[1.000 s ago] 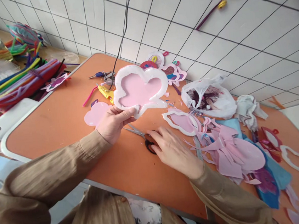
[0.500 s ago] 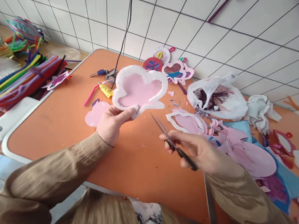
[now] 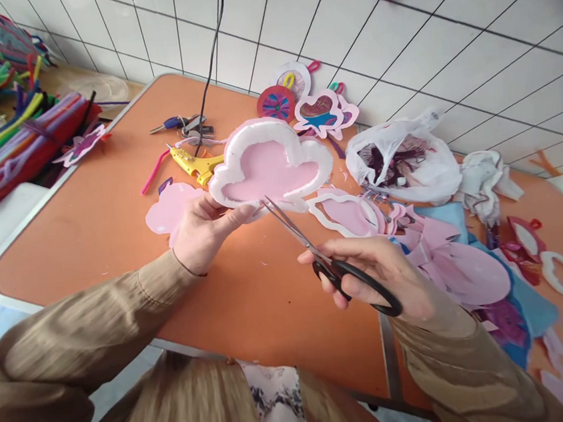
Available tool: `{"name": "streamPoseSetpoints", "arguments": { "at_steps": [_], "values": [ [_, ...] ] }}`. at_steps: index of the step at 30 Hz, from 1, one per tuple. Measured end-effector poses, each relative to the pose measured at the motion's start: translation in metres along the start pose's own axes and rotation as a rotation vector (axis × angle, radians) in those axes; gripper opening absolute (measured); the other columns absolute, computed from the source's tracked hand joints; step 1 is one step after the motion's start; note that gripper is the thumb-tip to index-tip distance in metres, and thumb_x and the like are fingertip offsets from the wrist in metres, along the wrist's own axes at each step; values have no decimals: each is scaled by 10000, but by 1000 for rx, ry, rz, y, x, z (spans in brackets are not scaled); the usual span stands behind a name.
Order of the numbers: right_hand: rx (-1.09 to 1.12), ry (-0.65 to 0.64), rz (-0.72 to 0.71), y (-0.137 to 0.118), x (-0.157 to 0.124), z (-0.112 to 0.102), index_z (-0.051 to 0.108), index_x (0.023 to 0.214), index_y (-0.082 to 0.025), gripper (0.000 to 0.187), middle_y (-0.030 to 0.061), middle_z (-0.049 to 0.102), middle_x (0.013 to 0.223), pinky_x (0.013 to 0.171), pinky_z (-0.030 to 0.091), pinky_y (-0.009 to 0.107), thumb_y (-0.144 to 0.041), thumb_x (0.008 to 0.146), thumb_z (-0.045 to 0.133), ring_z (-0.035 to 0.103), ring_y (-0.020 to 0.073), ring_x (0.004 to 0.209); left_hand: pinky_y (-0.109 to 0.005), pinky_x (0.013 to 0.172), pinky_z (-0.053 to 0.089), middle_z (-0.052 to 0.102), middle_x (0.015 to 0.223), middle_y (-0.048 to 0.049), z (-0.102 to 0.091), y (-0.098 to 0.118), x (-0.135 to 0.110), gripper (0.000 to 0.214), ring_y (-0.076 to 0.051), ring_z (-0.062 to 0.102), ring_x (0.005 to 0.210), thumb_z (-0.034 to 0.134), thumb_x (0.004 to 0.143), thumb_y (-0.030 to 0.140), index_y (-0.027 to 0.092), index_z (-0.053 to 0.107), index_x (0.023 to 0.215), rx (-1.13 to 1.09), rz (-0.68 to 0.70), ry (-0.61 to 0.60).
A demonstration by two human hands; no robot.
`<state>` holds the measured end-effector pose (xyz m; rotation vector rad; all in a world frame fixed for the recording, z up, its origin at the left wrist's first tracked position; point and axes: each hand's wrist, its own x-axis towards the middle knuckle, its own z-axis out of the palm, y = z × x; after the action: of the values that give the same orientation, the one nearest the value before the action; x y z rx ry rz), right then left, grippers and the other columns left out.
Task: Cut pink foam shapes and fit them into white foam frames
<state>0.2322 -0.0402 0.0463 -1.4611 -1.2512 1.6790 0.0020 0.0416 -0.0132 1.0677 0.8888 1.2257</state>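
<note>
Between thumb and fingers, my left hand [image 3: 207,229] grips a pink cloud-shaped cutout [image 3: 267,172] by its lower left edge. A thick white cloud-shaped border runs round the cutout's face. My right hand [image 3: 373,275] has its fingers in the black handles of a pair of scissors [image 3: 290,227]. The blades are slightly apart, and their tips are at the cutout's lower edge, close to my left thumb. Behind my left hand lies a smaller pink cutout [image 3: 168,213] on the orange table [image 3: 251,308].
Behind the cutout lie a yellow glue gun [image 3: 196,165] and keys [image 3: 179,123]. Finished-looking ornaments [image 3: 319,114] rest by the tiled wall. At right are a white plastic bag [image 3: 405,164], pink sheet scraps [image 3: 470,278] and a crumpled cloth [image 3: 487,186]. Pipe cleaners [image 3: 18,145] are heaped at left.
The scissors have moved up and left to the cutout's lower edge, and their blades have parted slightly. The cutout has turned to face the camera more. The whole view has shifted a little.
</note>
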Motion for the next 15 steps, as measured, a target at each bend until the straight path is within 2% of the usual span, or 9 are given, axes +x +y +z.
{"name": "streamPoseSetpoints", "arguments": {
  "at_steps": [5, 8, 11, 15],
  "values": [
    [-15, -5, -23, 4, 2, -2, 795, 1040, -181, 576, 54, 655, 778, 552, 594, 298, -649, 710, 859, 577, 140, 598, -405, 875, 623, 816, 858, -69, -1, -1, 0, 367, -289, 773, 896, 932, 651, 504, 187, 815, 793, 1, -22, -47],
    [-79, -57, -39, 7, 5, -9, 796, 1082, -183, 532, 78, 682, 812, 548, 584, 304, -596, 750, 848, 588, 156, 627, -395, 862, 616, 808, 839, -67, -4, -3, 1, 343, -277, 764, 869, 923, 676, 501, 194, 813, 783, 10, -25, -64],
    [-126, -77, -45, 7, 7, -14, 800, 1124, -187, 475, 60, 659, 737, 541, 551, 300, -511, 779, 842, 570, 157, 621, -361, 793, 609, 793, 789, -64, -7, -4, 3, 329, -241, 739, 793, 911, 694, 497, 191, 807, 761, 33, -8, -88],
    [-128, -39, -55, 6, 9, -11, 821, 1005, -196, 412, 56, 659, 726, 507, 488, 286, -494, 727, 878, 532, 148, 611, -326, 734, 584, 782, 761, -61, -9, -6, 5, 329, -200, 700, 727, 902, 706, 497, 187, 802, 754, 41, -2, -111]
  ]
}}
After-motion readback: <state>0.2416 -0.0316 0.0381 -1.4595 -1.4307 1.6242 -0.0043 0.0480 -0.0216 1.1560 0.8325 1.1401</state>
